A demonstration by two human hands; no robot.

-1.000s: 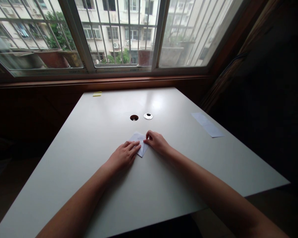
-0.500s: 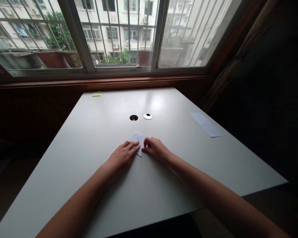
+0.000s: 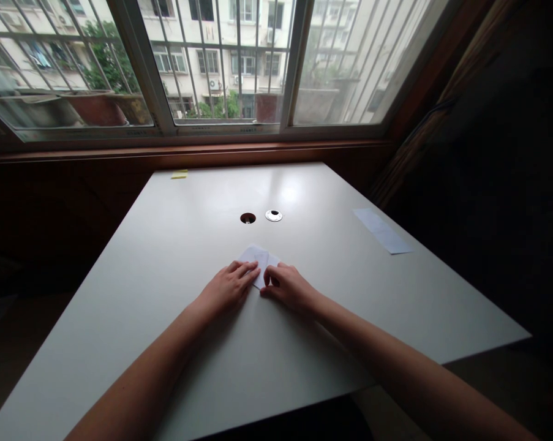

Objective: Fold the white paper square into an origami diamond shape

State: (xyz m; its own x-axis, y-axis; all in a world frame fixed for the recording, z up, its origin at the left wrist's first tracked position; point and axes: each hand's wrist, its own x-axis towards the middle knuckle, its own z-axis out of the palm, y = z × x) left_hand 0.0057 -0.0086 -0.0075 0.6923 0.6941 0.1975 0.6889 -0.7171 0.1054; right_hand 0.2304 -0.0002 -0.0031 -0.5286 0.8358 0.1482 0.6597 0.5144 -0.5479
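Note:
A small folded sheet of white paper [image 3: 256, 252] lies on the white table in front of me. My left hand [image 3: 230, 283] rests on its left part, fingers stretched out and lying flat, pressing it to the tabletop. At the right side of the paper, my right hand [image 3: 291, 286] is curled, with thumb and forefinger together at the lower edge. A flap of the paper shows just beyond my right knuckles. The fingers hide much of the lower part of the sheet.
The white table [image 3: 203, 208] has a round hole [image 3: 247, 218] beyond my hands, with a round silver cover [image 3: 273, 215] beside it. A white paper strip [image 3: 383, 231] lies near the right edge. Yellow sticky notes [image 3: 179, 174] sit at the far left corner. Behind stands a barred window [image 3: 221, 61].
My right hand has moved slightly down towards me along the paper's right side. More of the flap now shows on the right. My left hand stays in place.

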